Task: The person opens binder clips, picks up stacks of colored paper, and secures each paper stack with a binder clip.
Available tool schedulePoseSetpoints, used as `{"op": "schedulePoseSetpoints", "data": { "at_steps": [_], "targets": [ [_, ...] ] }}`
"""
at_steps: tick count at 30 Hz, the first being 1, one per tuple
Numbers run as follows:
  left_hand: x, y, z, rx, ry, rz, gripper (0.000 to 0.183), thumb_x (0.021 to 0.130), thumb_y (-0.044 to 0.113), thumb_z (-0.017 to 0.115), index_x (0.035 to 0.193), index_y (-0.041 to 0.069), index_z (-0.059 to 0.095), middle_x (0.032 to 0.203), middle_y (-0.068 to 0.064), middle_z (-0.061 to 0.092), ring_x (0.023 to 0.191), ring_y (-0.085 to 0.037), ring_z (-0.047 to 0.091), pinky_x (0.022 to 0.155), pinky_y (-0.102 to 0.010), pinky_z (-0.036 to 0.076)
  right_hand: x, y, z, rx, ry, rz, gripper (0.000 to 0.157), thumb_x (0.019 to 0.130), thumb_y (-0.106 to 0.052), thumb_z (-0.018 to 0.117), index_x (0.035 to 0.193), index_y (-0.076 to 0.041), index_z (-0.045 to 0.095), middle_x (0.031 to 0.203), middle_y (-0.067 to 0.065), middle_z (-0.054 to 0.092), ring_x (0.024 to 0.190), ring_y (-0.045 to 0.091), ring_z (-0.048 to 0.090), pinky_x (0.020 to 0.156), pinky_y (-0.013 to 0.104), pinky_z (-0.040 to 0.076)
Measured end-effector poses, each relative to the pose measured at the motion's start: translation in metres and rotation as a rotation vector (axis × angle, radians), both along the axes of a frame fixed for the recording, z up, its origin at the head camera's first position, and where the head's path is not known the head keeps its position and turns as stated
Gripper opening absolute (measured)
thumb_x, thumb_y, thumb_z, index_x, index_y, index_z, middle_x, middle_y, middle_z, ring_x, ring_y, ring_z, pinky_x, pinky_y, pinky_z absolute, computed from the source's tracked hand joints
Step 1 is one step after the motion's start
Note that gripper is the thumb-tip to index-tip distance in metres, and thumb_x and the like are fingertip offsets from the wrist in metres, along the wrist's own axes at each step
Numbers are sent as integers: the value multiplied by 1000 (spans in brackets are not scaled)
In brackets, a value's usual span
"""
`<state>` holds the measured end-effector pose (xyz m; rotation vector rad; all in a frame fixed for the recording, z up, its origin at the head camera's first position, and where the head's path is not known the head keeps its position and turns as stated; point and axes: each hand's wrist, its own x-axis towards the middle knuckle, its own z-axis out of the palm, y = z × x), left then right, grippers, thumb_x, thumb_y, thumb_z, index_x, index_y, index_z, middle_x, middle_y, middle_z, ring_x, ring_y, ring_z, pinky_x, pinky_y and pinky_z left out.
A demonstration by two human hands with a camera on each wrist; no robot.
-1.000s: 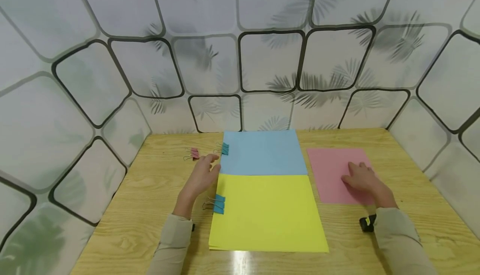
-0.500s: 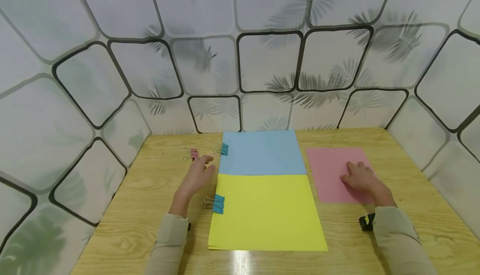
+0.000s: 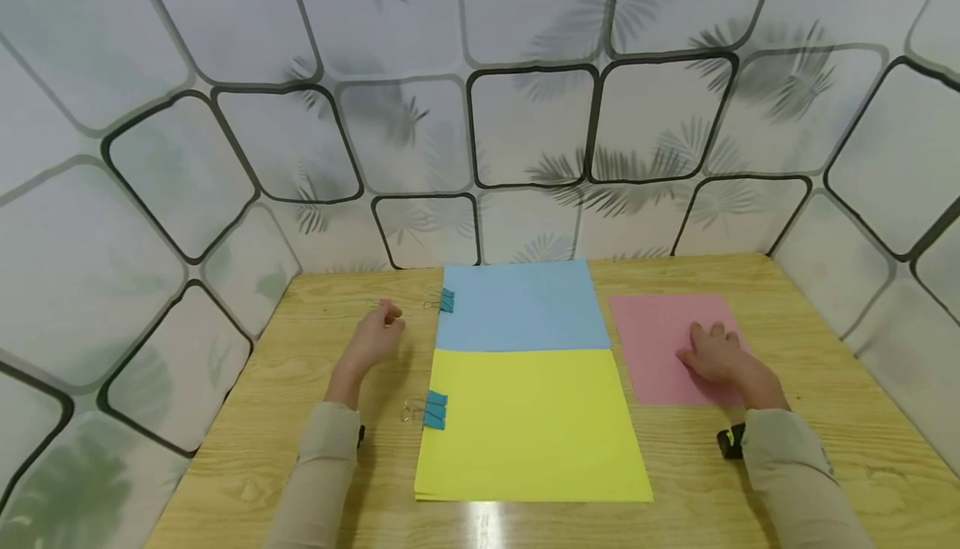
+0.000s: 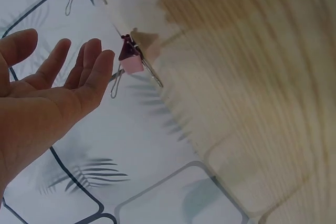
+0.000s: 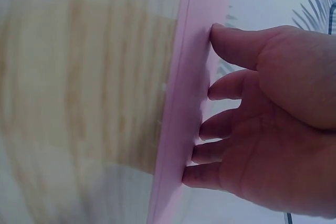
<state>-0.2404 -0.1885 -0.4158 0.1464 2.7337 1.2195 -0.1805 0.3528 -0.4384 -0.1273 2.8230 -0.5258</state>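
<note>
My left hand hovers over the table's left side, its fingers extended and holding nothing. Just past its fingertips, in the left wrist view, stands a pink binder clip with wire handles; in the head view the hand mostly covers it. On the right, a stack of pink paper lies flat. The fingertips of my right hand rest spread on it, and the right wrist view shows them touching the top of the pink stack.
Blue paper lies at the back middle, a teal binder clip on its left edge. Yellow paper sits in front, with a larger blue clip on its left edge. A patterned backdrop borders the wooden table.
My left hand has moved left, away from the blue paper's edge to the pink binder clip. My right hand stays on the pink paper.
</note>
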Motion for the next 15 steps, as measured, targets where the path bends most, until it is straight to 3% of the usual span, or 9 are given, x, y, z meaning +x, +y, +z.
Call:
{"op": "schedulePoseSetpoints", "data": {
  "at_steps": [8,15],
  "targets": [
    [-9,-6,-9,11,31,61,39,102,12,42,134,-11,47,140,-30,46,127,-42,47,104,-54,41,2,-3,-1,0,13,-1,62,102,-18,46,137,26,21,131,59,14,119,76,17,100,78,22],
    [-15,-8,-8,3,44,93,40,104,14,42,136,-9,47,129,-27,53,118,-37,52,95,-49,47,2,-2,-1,-7,2,-11,61,102,-17,45,138,26,20,133,58,12,121,75,15,100,78,21]
  ]
}}
